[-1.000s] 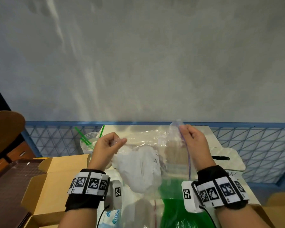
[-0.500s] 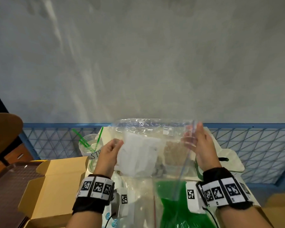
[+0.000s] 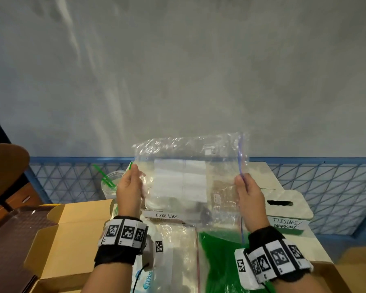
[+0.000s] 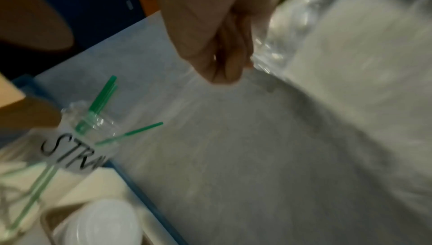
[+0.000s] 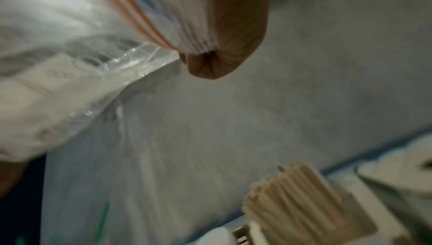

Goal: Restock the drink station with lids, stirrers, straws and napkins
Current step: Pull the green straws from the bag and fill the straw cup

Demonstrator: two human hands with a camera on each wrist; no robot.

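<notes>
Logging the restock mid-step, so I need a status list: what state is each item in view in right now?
Clear zip bag: held up off the table, white napkins inside.
Left hand: pinches the bag's left edge.
Right hand: pinches the zip edge.
Straw cup: upright, a few green straws in it.
Tissue box: closed, slot on top.
Green straw bag: lying flat.
Cardboard box: flaps open.

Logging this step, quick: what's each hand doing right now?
Left hand: pinching the clear zip bag.
Right hand: pinching the bag's zip edge.

Left hand [image 3: 129, 185] raised, grip pinched, right hand [image 3: 248, 192] level, grip pinched, forearms parallel
</notes>
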